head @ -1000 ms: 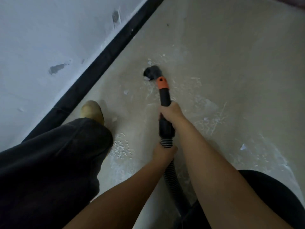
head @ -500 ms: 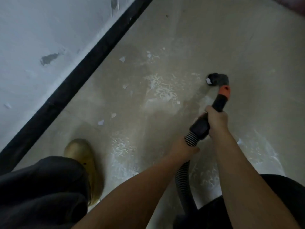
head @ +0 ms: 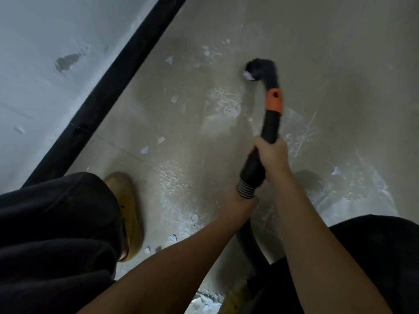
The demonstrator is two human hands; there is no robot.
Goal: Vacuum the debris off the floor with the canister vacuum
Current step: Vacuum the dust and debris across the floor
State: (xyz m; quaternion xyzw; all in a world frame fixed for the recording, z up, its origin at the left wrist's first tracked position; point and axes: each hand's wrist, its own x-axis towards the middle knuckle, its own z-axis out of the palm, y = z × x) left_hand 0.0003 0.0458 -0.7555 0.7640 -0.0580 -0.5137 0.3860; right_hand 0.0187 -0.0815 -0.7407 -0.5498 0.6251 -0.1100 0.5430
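A black vacuum wand point(head: 269, 125) with an orange collar point(head: 274, 99) ends in a black nozzle point(head: 263, 69) pressed to the beige floor, a white flake at its mouth. My right hand point(head: 273, 152) grips the wand's black handle. Just behind it, my left hand point(head: 241, 201) holds the ribbed hose point(head: 246, 190). White paint flakes point(head: 144, 150) and dusty smears point(head: 224, 102) lie scattered across the floor. The canister itself is out of view.
A black baseboard point(head: 108, 98) runs diagonally along a white chipped wall point(head: 45, 64) at left. My tan shoe point(head: 127, 207) and dark trouser leg point(head: 56, 234) stand at lower left; my other dark-clad leg point(head: 374, 257) fills the lower right.
The nozzle swept from near the baseboard out to the right, then back left and farther away. My tan shoe shifted as the view moved.
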